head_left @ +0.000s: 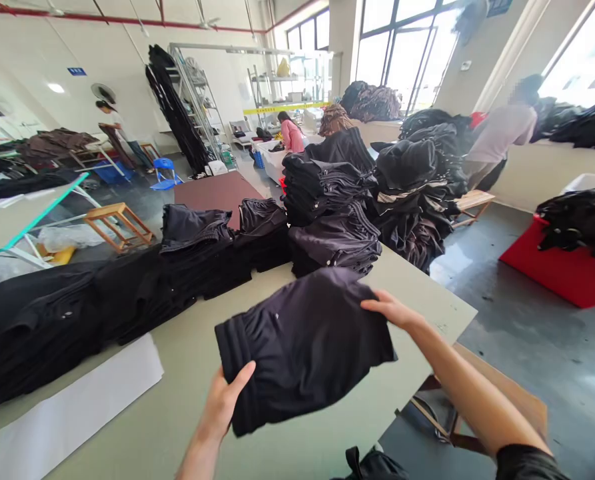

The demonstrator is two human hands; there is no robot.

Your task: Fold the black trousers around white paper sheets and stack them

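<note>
Black shorts (312,340) with a gathered elastic waistband are stretched between my two hands above the pale green tabletop (177,400). My left hand (227,393) grips the waistband end, thumb on top and the other fingers hidden beneath the cloth. At the far side of the shorts, my right hand (390,308) pinches the upper edge near a leg opening. Directly beyond them stands a tall stack of folded black shorts (334,233). White paper sheets (77,413) lie on the table at the left.
Dark garments (77,313) run along the table's left and back edge. More garment heaps (417,173) rise behind the stack. A wooden stool (502,393) stands by the table's right edge, and a red bin (562,260) is farther right. Three people are in the background.
</note>
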